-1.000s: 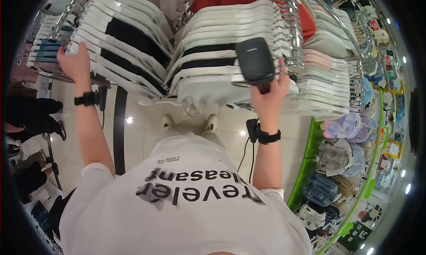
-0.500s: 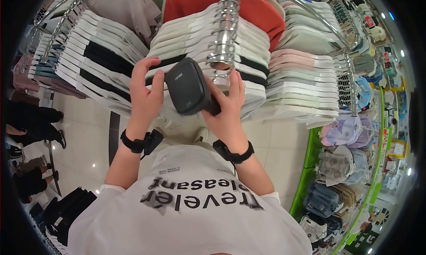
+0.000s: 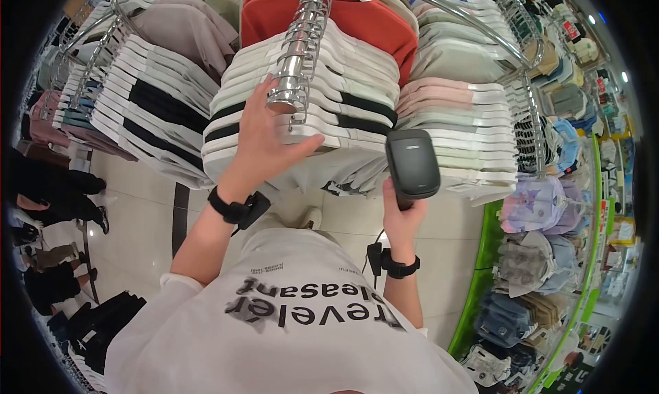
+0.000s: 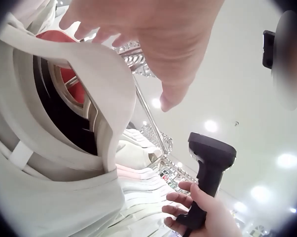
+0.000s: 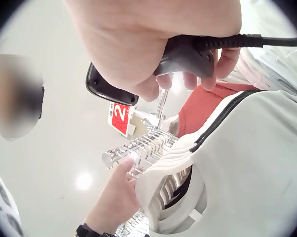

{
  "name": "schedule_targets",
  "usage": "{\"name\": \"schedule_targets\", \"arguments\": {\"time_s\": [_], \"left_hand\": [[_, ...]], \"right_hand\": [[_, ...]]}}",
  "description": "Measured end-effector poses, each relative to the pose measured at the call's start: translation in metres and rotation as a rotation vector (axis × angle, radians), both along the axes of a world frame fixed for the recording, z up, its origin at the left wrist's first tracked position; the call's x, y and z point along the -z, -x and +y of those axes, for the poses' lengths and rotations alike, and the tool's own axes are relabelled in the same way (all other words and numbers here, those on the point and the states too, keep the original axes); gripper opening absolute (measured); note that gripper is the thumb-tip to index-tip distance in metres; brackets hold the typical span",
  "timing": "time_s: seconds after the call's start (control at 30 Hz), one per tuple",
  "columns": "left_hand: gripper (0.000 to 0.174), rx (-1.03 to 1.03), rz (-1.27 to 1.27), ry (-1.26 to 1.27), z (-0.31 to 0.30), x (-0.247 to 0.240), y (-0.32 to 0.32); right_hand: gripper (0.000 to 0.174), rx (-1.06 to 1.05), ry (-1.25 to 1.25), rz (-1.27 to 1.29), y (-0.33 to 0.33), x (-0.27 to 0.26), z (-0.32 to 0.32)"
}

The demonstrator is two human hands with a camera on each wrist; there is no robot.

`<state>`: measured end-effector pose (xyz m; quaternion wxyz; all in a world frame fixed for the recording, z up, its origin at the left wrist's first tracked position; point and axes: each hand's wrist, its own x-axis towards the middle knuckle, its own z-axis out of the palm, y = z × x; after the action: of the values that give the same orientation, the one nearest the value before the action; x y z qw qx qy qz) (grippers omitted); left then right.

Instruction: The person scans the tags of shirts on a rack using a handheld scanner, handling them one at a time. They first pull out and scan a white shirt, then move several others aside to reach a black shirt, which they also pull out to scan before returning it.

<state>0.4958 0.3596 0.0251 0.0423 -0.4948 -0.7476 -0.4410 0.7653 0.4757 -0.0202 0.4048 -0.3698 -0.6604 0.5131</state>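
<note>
In the head view the left hand (image 3: 264, 147) is at the front end of a chrome rail (image 3: 294, 71), fingers spread beside the hanger hooks. White shirts (image 3: 343, 130) with some black ones hang below and behind it. Whether the fingers touch the rail or hangers is not clear. The right hand (image 3: 403, 219) grips a black handheld scanner (image 3: 413, 164) by its handle, right of these shirts. In the right wrist view its fingers curl round the scanner handle (image 5: 188, 57), with a cable running from it. A white shirt's neckline (image 4: 109, 74) shows close in the left wrist view.
Pink and white shirts (image 3: 473, 126) hang on the right, another white and black row (image 3: 147, 106) on the left. A red garment (image 3: 274, 13) hangs behind. Green-edged shelving (image 3: 473, 284) stands at the right. People in dark clothes (image 3: 58, 188) are at the far left.
The left hand moved right from the left-hand row to the middle rail. The scanner swung left toward that hand, then back to the right. The racks have shifted left in the head view.
</note>
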Motion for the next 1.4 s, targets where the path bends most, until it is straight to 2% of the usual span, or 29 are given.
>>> {"name": "schedule_targets", "arguments": {"time_s": [0.07,0.23,0.3,0.33,0.4,0.47,0.73,0.8,0.93,1.0,1.13,1.2,1.23,1.3,1.33,1.4], "left_hand": [[0.078,0.006,0.039,0.084,0.014,0.002,0.0],[0.061,-0.089,0.037,-0.134,0.038,0.014,-0.006],[0.066,-0.075,0.056,-0.131,0.038,0.024,0.001],[0.071,-0.077,0.077,-0.125,0.037,0.027,0.003],[0.071,-0.1,0.086,-0.067,0.036,0.031,0.004],[0.049,-0.074,0.1,-0.184,0.039,0.033,0.007],[0.048,-0.138,0.132,-0.112,0.037,0.036,0.006],[0.047,-0.094,0.034,-0.118,0.036,0.033,0.005],[0.042,-0.116,0.067,-0.129,0.035,0.037,0.005],[0.037,-0.036,-0.039,-0.086,0.032,0.029,0.005],[0.037,0.041,0.045,-0.084,0.029,0.018,0.007],[0.05,0.082,0.081,-0.121,0.029,0.021,0.009],[0.05,0.088,0.085,-0.118,0.029,0.022,0.01],[0.069,0.119,0.043,-0.12,0.028,0.025,0.011],[0.069,0.124,0.045,-0.118,0.027,0.026,0.012],[0.084,0.156,-0.01,0.007,0.025,0.028,0.014]], "right_hand": [[0.017,0.063,0.033,0.016,0.0,-0.002,0.002],[0.019,0.113,0.073,-0.007,-0.009,0.001,-0.001],[0.019,0.134,0.072,-0.028,-0.011,0.001,-0.004],[0.014,0.16,0.03,-0.013,-0.009,0.0,-0.006],[0.012,0.185,-0.017,-0.009,-0.011,-0.001,-0.007],[0.014,0.169,0.011,-0.026,-0.016,0.002,-0.009],[0.016,0.241,0.011,-0.056,-0.023,0.002,-0.012],[0.018,0.263,0.029,-0.068,-0.025,0.006,-0.012],[0.024,0.251,0.157,0.009,-0.032,0.012,-0.01],[0.026,0.247,0.195,0.013,-0.036,0.014,-0.009],[0.023,0.234,0.268,0.119,-0.037,0.019,-0.009],[0.019,0.228,0.296,0.183,-0.038,0.025,-0.007],[0.015,0.226,0.284,0.169,-0.04,0.033,-0.005],[0.012,0.229,0.275,0.156,-0.041,0.041,-0.004],[0.011,0.216,0.284,0.154,-0.04,0.042,-0.004],[0.01,0.207,0.296,0.156,-0.04,0.045,-0.002]]}}
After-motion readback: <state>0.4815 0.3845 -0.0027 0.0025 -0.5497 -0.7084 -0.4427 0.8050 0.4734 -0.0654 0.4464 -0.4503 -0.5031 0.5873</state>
